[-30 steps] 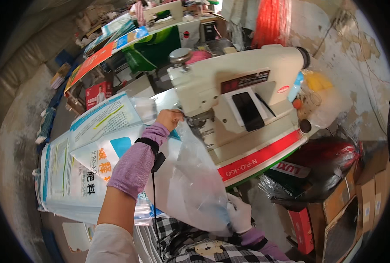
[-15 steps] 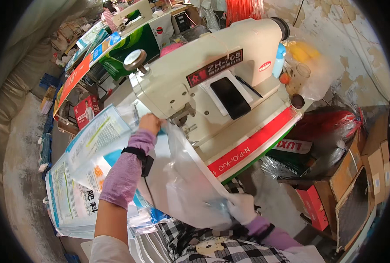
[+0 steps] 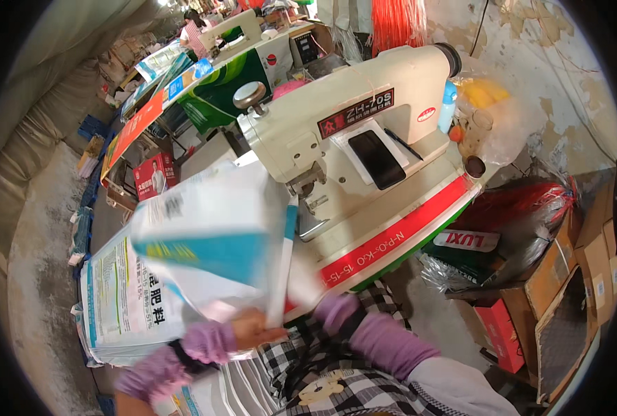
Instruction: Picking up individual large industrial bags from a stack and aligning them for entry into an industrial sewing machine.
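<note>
A cream industrial sewing machine (image 3: 391,111) stands on a base with a red stripe (image 3: 391,239). In front of it my left hand (image 3: 253,330), in a purple sleeve with a dark wristband, grips the lower edge of a white and teal printed sack (image 3: 211,236), which is lifted and blurred. My right forearm (image 3: 384,341), also in a purple sleeve, reaches toward the sack's right edge. The right hand itself is hidden behind the sack. A pile of similar printed sacks (image 3: 118,305) lies flat to the left.
A black phone (image 3: 376,159) lies on the machine's bed. A red plastic bag (image 3: 523,208) and cardboard boxes (image 3: 571,270) crowd the right. More machines and green sacks (image 3: 218,90) stand behind, with another person (image 3: 196,28) far back.
My left hand has pulled back from the needle area toward my body. The sack has swung up and to the left, off the machine bed. The view has tilted.
</note>
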A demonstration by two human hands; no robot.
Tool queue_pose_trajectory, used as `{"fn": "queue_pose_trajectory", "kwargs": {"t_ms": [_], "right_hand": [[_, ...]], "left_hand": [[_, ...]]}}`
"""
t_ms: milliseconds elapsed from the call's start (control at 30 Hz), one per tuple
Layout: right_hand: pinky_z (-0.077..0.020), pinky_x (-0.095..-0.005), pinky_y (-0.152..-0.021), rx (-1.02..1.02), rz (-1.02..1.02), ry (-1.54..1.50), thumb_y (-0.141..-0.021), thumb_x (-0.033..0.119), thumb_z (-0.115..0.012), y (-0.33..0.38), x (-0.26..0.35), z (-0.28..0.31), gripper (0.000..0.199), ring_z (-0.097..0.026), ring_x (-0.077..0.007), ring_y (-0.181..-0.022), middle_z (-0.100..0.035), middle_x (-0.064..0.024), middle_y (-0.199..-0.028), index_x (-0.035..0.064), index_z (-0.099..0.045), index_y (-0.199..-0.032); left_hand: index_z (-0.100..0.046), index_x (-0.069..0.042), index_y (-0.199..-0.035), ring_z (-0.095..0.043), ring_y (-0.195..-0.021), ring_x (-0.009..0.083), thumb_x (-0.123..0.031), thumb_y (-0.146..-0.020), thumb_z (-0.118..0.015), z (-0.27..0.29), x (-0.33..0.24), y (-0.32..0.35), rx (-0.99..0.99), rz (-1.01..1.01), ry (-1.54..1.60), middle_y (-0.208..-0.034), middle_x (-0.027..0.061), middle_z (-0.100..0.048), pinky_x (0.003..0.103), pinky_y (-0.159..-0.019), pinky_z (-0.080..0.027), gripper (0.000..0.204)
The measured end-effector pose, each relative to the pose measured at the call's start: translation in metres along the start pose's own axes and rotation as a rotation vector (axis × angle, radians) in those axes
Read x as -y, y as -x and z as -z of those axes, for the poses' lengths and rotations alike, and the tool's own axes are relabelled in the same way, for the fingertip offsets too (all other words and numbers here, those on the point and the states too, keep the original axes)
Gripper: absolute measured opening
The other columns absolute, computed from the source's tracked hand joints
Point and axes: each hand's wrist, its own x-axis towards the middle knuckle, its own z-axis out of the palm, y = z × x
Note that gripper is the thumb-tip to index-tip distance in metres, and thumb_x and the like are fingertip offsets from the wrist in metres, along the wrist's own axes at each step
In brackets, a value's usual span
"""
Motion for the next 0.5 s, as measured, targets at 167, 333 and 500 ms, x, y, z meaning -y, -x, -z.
{"fn": "queue_pose_trajectory", "kwargs": {"t_ms": [167, 333, 500], "right_hand": [[-0.0403, -0.0366, -0.1, 0.277, -0.151, -0.882, -0.098, 0.026, -0.046, 0.068, 0.01, -0.02, 0.047, -0.05, -0.0211, -0.117, -0.051, -0.011, -0.128, 0.0058, -0.036, -0.139], [-0.0445, -0.0341, -0.094, 0.223, -0.226, -1.375, -0.099, 0.034, -0.043, 0.066, 0.023, -0.014, 0.047, -0.055, -0.0197, -0.111, -0.055, -0.0082, -0.124, 0.0081, -0.038, -0.139], [-0.0398, -0.0325, -0.1, -0.088, -0.012, -0.867, -0.097, 0.013, -0.042, 0.06, 0.018, -0.031, 0.05, -0.05, -0.0176, -0.115, -0.049, -0.0108, -0.13, 0.0029, -0.027, -0.143]], "left_hand": [[-0.059, 0.003, -0.114, -0.06, -0.083, 0.0118, -0.03, -0.098, -0.053, -0.079, 0.028, -0.008, 0.019, -0.019, 1.793, -0.095, 0.0002, -0.064, 0.027, -0.073, -0.05, 0.037], [-0.063, -0.008, -0.111, -0.062, -0.088, 0.0118, -0.016, -0.087, -0.061, -0.024, 0.0, 0.0, -0.291, -0.248, 1.063, -0.099, 0.0023, -0.066, 0.029, -0.077, -0.052, 0.026], [-0.064, -0.005, -0.082, -0.067, -0.073, 0.0278, -0.018, -0.071, -0.063, -0.008, -0.04, -0.005, -0.304, -0.284, -0.486, -0.077, 0.0112, -0.065, 0.038, -0.064, -0.054, 0.017]]}}
